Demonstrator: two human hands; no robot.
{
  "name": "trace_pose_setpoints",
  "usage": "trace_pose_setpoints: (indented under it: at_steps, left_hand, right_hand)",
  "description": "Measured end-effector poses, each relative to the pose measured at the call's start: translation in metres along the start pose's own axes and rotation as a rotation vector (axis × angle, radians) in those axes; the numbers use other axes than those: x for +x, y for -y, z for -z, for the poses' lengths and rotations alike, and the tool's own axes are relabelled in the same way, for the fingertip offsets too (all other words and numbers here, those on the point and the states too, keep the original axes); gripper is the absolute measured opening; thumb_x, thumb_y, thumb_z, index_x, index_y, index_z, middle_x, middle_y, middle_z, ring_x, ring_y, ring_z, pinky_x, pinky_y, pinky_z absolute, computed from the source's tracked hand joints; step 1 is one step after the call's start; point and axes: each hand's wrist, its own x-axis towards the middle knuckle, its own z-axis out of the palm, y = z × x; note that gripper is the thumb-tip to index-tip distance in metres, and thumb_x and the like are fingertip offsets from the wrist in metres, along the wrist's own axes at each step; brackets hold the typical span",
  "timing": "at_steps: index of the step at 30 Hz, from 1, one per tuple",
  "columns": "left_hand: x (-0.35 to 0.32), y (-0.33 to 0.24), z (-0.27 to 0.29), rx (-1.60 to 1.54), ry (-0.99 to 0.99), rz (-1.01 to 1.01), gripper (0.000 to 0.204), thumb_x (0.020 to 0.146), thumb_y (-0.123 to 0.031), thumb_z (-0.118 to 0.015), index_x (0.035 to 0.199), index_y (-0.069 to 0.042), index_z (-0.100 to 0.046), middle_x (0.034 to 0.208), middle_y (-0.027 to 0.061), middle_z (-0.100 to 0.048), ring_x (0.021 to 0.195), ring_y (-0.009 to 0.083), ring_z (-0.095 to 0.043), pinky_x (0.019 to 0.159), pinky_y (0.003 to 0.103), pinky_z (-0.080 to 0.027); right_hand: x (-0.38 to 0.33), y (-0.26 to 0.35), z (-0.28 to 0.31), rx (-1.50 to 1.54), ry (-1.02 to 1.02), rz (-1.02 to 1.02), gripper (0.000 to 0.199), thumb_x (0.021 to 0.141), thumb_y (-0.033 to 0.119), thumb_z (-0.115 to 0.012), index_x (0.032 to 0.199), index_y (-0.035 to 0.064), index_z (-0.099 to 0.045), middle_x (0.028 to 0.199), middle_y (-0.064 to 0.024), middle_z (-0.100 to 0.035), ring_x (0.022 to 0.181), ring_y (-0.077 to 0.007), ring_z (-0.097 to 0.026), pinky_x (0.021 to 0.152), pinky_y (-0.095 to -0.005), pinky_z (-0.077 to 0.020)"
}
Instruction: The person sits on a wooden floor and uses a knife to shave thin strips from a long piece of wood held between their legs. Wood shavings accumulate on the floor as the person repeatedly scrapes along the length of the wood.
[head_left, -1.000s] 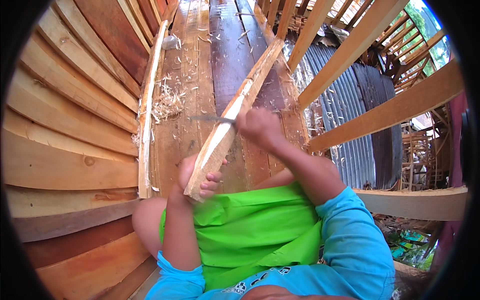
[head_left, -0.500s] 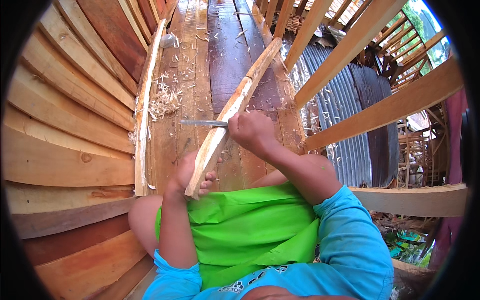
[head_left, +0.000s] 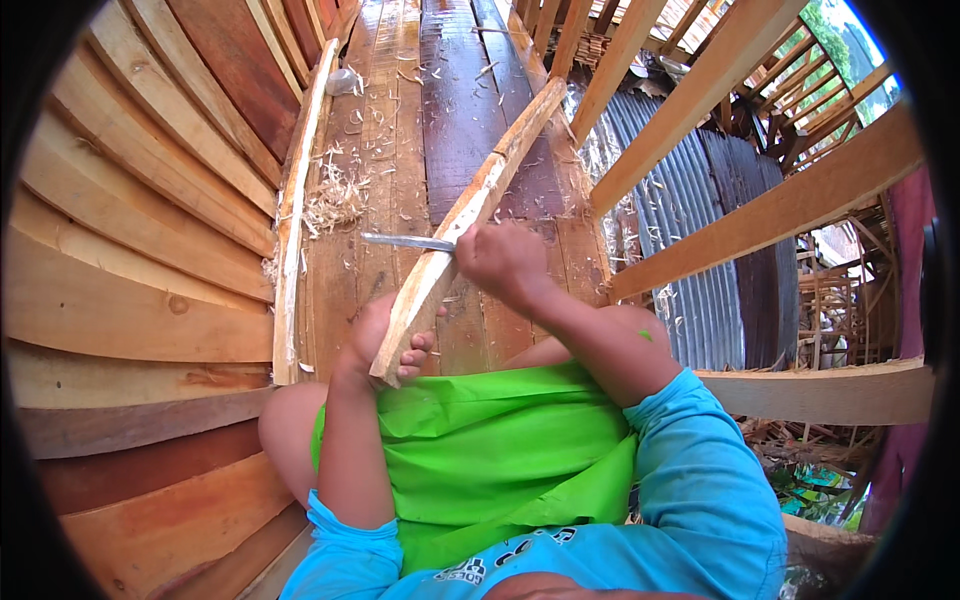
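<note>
A long wooden pole [head_left: 467, 215], with pale shaved faces, slants from my lap up to the far right railing. My left hand [head_left: 385, 345] is wrapped round its near end from underneath, fingertips showing on the right side. In my right hand [head_left: 503, 262] is a knife [head_left: 405, 241]; its handle is hidden in my closed fist. The blade lies across the top of the pole, its tip pointing left. A green cloth [head_left: 500, 440] covers my lap below the pole's near end.
A second shaved pole [head_left: 290, 240] lies along the plank wall [head_left: 140, 270] on the left. Curled wood shavings [head_left: 337, 200] are heaped on the plank floor [head_left: 395, 150], near a small clear cup [head_left: 341, 81]. Wooden railing bars [head_left: 775, 215] stand on the right, with corrugated metal sheets [head_left: 680, 200] beyond.
The knife and my right hand stay at nearly the same spot on the pole. My view has shifted slightly; little else differs.
</note>
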Motion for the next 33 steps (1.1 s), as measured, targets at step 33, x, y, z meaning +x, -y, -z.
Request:
trace_pose_setpoints:
  at_steps: [33]
  left_hand:
    - [0.003, 0.000, 0.014, -0.106, 0.126, 0.055, 0.053, 0.094, -0.048, -0.033, 0.120, -0.005, -0.051, 0.063, 0.0036, -0.046, 0.041, 0.0124, -0.040, 0.034, 0.027, -0.036]
  right_hand:
    - [0.041, -0.047, -0.006, -0.016, -0.082, -0.090, 0.050, 0.090, 0.033, -0.038, 0.067, -0.0010, -0.066, 0.067, -0.0252, -0.064, 0.062, -0.0416, -0.065, 0.064, -0.0516, -0.0524]
